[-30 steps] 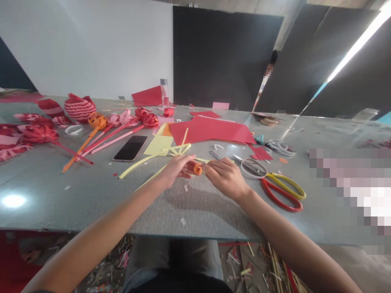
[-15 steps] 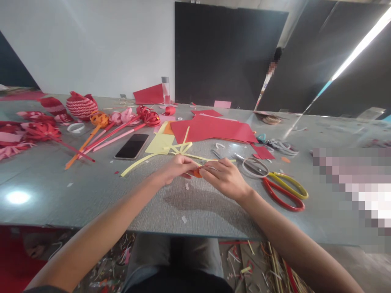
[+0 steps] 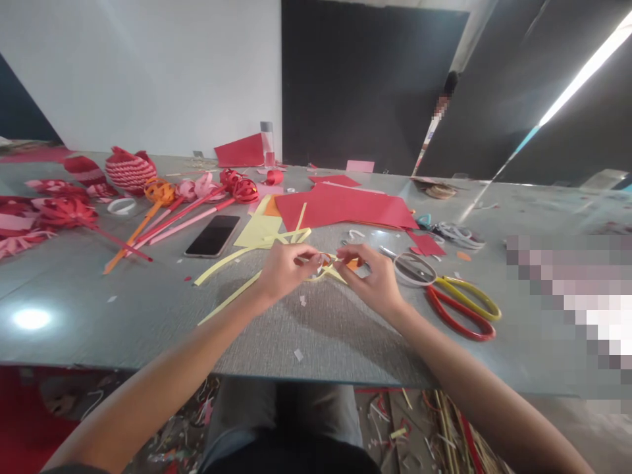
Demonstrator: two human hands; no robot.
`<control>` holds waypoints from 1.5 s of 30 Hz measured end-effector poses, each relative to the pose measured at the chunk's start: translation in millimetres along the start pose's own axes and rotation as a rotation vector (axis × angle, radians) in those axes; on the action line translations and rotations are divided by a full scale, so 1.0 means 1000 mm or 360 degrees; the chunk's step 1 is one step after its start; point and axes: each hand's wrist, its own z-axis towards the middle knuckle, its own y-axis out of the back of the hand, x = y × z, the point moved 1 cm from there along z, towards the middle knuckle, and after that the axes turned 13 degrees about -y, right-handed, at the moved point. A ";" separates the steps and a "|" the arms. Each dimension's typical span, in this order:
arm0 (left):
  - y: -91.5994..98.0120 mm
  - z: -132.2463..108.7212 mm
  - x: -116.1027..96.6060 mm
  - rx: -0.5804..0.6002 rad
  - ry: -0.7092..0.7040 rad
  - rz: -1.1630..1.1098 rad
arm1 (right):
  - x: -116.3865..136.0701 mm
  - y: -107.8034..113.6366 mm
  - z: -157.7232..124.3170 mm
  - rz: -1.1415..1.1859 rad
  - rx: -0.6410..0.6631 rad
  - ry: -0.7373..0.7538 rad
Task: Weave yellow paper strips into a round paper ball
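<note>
My left hand (image 3: 291, 268) is closed in a pinch at the middle of the table, thumb against the fingers. Opposite it, my right hand (image 3: 370, 271) is also pinched, with an orange paper piece (image 3: 353, 264) showing at its fingers. A small pale and reddish loop shows between the fingertips, too blurred to name. Beneath and behind the hands lie pale yellow paper strips (image 3: 224, 262), crossed in a star-like bundle; one runs out under my left forearm. Large scissors (image 3: 461, 309) with one red and one yellow handle lie right of my right hand, a clear ring (image 3: 415, 270) over their blades.
A phone (image 3: 213, 236) lies to the left. Beyond it are woven paper flowers (image 3: 244, 191) on sticks. Red paper sheets (image 3: 340, 205) and yellow sheets (image 3: 257, 230) lie behind the hands. A bottle (image 3: 267, 148) stands at the back. Paper scraps litter the table and floor.
My hands have moved slightly apart and turned, opening a gap between the fingertips. The orange piece has shifted right with my right hand. A yellow strip now shows beside my left forearm.
</note>
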 end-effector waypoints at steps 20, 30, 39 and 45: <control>-0.005 -0.005 -0.001 -0.0007 -0.0202 0.0359 | 0.001 -0.007 -0.001 0.0447 0.0327 -0.0236; -0.002 -0.006 -0.013 0.0081 -0.0690 0.1032 | -0.001 -0.013 -0.004 0.0623 0.0458 -0.0239; -0.003 -0.008 -0.015 0.0192 -0.0730 0.1040 | -0.001 -0.015 -0.005 0.0590 0.0409 -0.0256; -0.007 -0.007 -0.014 0.0097 -0.0586 0.0877 | -0.001 -0.019 -0.005 0.0845 0.0503 -0.0461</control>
